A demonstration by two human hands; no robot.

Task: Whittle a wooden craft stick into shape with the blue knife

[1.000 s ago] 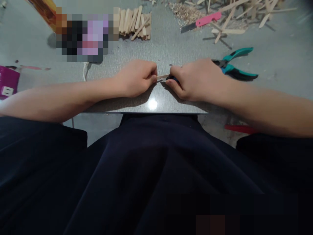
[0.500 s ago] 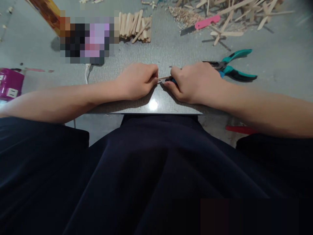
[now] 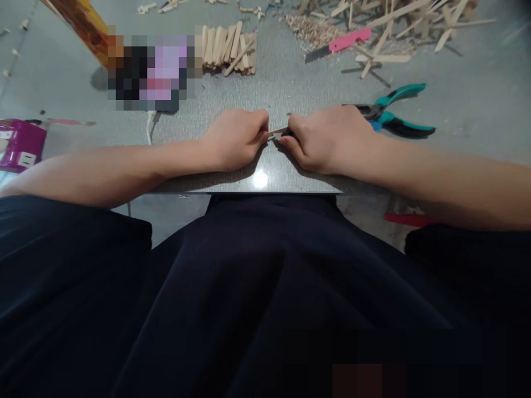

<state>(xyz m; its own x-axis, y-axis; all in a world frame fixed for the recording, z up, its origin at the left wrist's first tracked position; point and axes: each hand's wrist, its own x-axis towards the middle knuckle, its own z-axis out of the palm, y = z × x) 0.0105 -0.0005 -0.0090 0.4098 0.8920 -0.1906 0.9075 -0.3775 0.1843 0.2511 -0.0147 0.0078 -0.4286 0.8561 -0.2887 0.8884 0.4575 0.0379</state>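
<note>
Near the front edge of the grey table (image 3: pixel 260 99), my left hand (image 3: pixel 235 138) is closed in a pinch on a thin wooden stick (image 3: pixel 277 132). The stick bridges the small gap between my hands. My right hand (image 3: pixel 332 138) is wrapped round a blue-and-black utility knife (image 3: pixel 375 126); most of its handle is hidden in the palm. Its narrow blade points left beside the stick, close to my left fingertips. Whether the blade touches the stick I cannot tell. Just beyond my right wrist lie teal-handled pliers (image 3: pixel 400 113), their jaws partly behind the hand.
Short craft sticks (image 3: pixel 228 47) are stacked at the back. Wood shavings (image 3: pixel 309 32), a pink-handled saw blade (image 3: pixel 350 40) and loose wooden strips (image 3: pixel 385 58) lie back right. A blurred-out device with a white cable (image 3: pixel 150 127) stands left, a purple object (image 3: pixel 25 145) farther left.
Both hands keep nearly the same place and grip. The knife's tip sits slightly farther back toward my right hand, and the view has shifted a little.
</note>
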